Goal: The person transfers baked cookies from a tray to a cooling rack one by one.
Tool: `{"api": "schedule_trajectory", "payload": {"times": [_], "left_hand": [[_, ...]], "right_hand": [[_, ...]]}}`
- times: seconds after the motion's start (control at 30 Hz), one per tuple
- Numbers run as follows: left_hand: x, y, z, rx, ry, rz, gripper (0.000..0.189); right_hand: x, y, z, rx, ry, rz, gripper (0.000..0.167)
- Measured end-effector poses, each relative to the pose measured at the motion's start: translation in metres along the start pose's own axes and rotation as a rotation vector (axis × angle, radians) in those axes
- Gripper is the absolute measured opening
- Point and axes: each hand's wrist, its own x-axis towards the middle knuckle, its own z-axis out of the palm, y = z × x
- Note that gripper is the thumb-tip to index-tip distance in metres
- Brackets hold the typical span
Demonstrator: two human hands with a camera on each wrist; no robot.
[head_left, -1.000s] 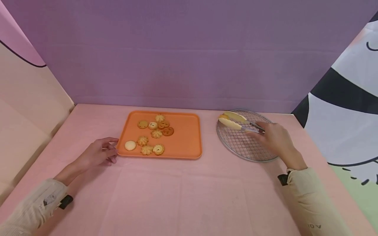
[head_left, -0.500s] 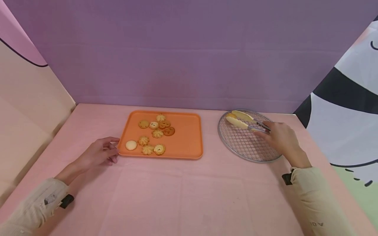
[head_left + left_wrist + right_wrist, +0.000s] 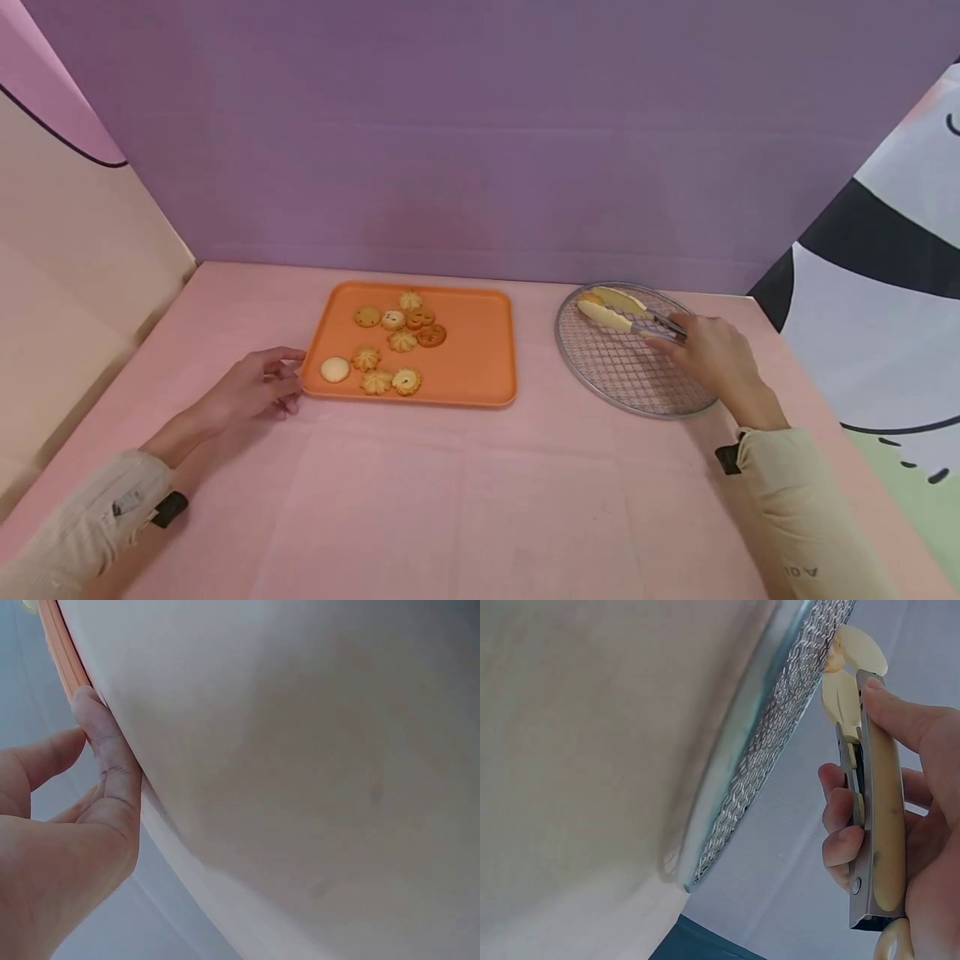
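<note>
In the head view, my right hand (image 3: 716, 354) grips a pair of kitchen tongs (image 3: 606, 315) with pale scalloped tips. Between the tips is a small golden cookie (image 3: 591, 297), mostly hidden by them. They are over the left rear part of a round wire mesh rack (image 3: 637, 375); the right wrist view has the cookie (image 3: 835, 658) close against the mesh (image 3: 780, 720). My left hand (image 3: 243, 387) touches the left edge of an orange tray (image 3: 472, 350) with loosely bent fingers. Several cookies, such as a plain round one (image 3: 334, 370), lie on the tray's left half.
A pink cloth (image 3: 465, 492) covers the table. Behind it stands a purple backdrop (image 3: 480, 167), with printed panels on both sides. Pink cloth separates the tray from the rack.
My right hand has moved a little to the right with the tongs and the cookie, farther in over the mesh rack. My left hand stays at the tray's edge.
</note>
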Motion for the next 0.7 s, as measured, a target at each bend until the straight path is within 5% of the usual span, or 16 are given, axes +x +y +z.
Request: {"api": "schedule_trajectory", "payload": {"times": [0.7], "left_hand": [[0.0000,0.0032,-0.0008,-0.021,-0.006,-0.010,0.054]], "right_hand": [[-0.0010,0.0048,0.0055,0.025,0.006,0.002,0.062]]}}
